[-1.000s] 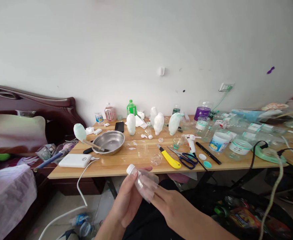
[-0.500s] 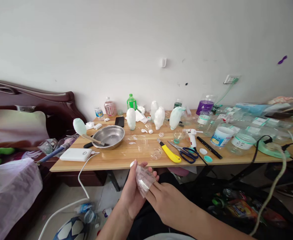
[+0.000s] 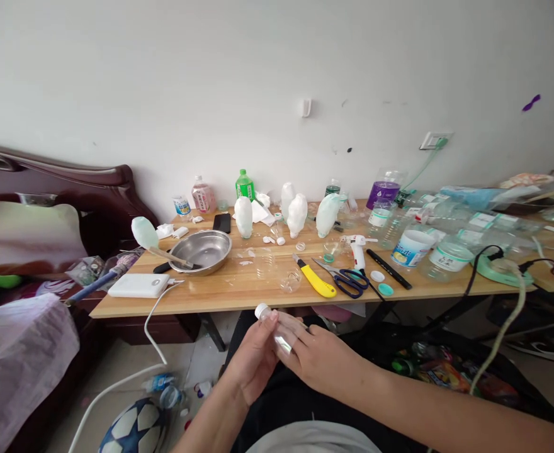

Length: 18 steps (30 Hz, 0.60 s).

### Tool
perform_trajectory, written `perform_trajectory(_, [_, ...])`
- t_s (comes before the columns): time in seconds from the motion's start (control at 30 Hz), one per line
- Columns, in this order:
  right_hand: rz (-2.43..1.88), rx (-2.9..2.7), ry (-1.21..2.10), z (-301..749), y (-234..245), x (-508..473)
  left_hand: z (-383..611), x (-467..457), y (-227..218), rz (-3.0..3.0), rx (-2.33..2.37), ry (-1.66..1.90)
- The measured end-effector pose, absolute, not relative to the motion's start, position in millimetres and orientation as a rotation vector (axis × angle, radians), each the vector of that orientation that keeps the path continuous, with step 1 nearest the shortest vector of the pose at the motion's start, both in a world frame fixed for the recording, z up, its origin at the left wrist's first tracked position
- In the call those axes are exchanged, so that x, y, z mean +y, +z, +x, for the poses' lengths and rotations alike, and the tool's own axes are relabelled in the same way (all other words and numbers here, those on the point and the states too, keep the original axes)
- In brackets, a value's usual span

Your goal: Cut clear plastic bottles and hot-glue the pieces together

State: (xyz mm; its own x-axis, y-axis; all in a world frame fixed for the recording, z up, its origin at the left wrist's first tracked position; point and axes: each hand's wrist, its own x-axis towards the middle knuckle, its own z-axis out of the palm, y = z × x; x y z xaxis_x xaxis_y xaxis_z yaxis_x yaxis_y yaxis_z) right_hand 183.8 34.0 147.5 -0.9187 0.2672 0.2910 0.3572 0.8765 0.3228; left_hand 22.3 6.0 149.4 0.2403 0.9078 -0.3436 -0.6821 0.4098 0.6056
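Note:
Over my lap, just in front of the table edge, I hold a clear plastic bottle piece with a white cap at its upper left end. My left hand wraps round it near the cap, thumb on top. At the lower right end, the fingers of my right hand close over the plastic, hiding much of it. On the table beyond lie a yellow-handled knife, dark blue scissors and a clear plastic offcut.
White-coated bottle shapes stand on the table. Left are a metal bowl with a brush and a white power bank. Right are a glue gun, a black marker and several clear bottles. A ball rests on the floor.
The bottle piece has turned in my hands, so its white cap now shows more clearly past my left thumb. My right hand has shifted a little further over the plastic.

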Motion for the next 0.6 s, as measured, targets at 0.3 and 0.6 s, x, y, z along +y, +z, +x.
perform_trajectory(0.3, [-0.571,-2.666,0.004,184.1,158.1,27.0,26.6,5.3,151.4,0.353,0.31,1.275])
perform_trajectory(0.6, [-0.586,-2.696,-0.581,191.9,130.1,24.2,31.4,8.3,149.0,0.422,0.764,1.235])
